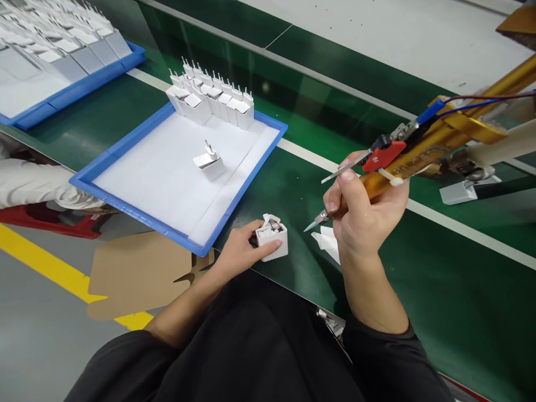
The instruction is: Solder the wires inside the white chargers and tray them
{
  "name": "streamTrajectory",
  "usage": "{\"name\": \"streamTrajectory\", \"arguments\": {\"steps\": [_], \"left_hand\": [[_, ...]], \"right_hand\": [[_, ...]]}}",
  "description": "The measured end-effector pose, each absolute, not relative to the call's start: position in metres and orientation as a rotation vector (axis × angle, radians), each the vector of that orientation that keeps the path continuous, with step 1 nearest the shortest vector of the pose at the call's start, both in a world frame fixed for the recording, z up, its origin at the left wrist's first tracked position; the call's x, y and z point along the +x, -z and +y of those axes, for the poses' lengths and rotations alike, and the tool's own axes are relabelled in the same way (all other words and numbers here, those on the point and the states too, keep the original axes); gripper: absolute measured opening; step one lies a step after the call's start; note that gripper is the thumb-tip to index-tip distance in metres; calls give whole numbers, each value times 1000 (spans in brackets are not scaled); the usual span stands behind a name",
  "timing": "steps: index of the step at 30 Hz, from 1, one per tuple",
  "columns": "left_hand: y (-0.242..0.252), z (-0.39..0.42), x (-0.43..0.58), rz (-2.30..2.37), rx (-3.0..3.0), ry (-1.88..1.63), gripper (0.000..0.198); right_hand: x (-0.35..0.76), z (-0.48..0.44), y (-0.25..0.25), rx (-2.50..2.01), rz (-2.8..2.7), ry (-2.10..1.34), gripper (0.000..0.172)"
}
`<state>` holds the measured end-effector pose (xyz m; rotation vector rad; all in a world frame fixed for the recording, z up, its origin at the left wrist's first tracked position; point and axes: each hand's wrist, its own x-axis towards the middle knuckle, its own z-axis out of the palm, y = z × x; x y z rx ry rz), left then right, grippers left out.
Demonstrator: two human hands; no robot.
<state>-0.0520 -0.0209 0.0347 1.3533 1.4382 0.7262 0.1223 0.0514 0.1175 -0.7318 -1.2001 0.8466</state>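
My left hand (243,248) grips a small white plug housing (274,245) by its sides on the green work surface (301,268). The housing's top is open, with its lid tilted up and a bit of red wire showing inside. My right hand (364,212) is closed round a gold dispensing tool (402,162) with a red lever switch. The tool's pale tapered tip (310,226) points down to the left, in the air to the right of the housing, apart from it.
A blue-rimmed tray (243,206) holds several white plug housings at its back and one alone near its middle. Another full tray (79,84) stands far left. White paper (329,243) lies under my right hand. A person's sleeve (37,184) is at the left edge.
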Motion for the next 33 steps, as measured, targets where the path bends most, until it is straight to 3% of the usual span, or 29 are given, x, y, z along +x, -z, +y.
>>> {"name": "streamTrajectory", "arguments": {"steps": [8, 13, 22, 28, 33], "left_hand": [[-31, -11, -57, 1586, 1686, -647, 37], [-35, 1, -61, 1525, 1738, -560, 44], [-23, 9, -43, 1464, 1754, -827, 34], [-32, -1, -59, 1361, 2274, -624, 54], [-25, -5, -56, 1386, 2365, -794, 39]], "right_hand": [[124, 53, -118, -761, -1215, -850, 22], [125, 55, -115, -790, -1229, -827, 26], [125, 54, -116, -773, -1243, -844, 14], [124, 52, -118, -818, -1200, -900, 14], [125, 52, -119, -894, -1193, -911, 20]]}}
